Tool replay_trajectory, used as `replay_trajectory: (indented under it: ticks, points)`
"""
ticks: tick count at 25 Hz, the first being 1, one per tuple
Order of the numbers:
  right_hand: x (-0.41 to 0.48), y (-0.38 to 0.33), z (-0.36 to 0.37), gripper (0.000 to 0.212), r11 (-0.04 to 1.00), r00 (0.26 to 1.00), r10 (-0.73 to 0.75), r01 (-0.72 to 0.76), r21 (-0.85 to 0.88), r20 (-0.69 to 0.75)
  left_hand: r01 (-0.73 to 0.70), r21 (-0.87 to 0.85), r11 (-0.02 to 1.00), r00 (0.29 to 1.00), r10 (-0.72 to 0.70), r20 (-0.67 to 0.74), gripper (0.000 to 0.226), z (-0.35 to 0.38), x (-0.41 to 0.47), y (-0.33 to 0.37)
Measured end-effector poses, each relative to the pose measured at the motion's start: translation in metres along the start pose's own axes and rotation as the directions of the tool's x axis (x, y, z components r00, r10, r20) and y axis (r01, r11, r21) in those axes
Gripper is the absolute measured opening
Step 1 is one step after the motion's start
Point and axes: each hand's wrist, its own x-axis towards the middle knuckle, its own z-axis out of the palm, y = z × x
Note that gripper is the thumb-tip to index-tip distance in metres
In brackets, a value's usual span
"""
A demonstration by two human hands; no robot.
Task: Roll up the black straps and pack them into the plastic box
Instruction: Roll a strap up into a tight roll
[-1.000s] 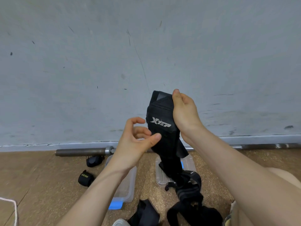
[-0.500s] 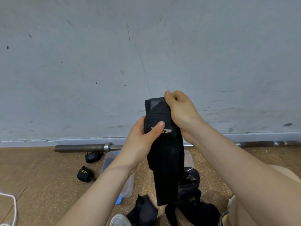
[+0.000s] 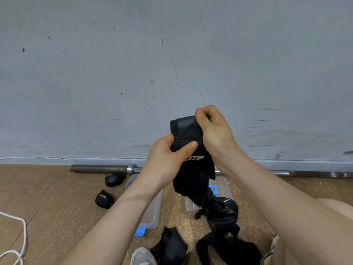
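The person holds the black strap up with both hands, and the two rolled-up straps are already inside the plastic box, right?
Not quite. The left hand and right hand do hold the black strap up, but the two rolled-up straps lie on the floor left of the plastic box, not inside it. The head view shows this.

Black strap (image 3: 193, 169) in both hands (image 3: 191, 142), above plastic box (image 3: 150, 213)
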Motion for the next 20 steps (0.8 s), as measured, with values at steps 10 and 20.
replay_trajectory:
  ticks: [10,20]
  points:
    - [-0.032,0.024,0.012,0.034,0.988,0.960,0.076,-0.037,-0.148,0.271,0.148,-0.368,0.918,0.950,-0.235,-0.204,0.005,-0.043,0.019,0.010]
    - [-0.007,-0.011,-0.027,0.025,0.839,0.871,0.344,-0.453,0.302,0.350,0.242,0.852,0.465,0.970,-0.142,-0.199,0.056,-0.100,0.030,-0.034]
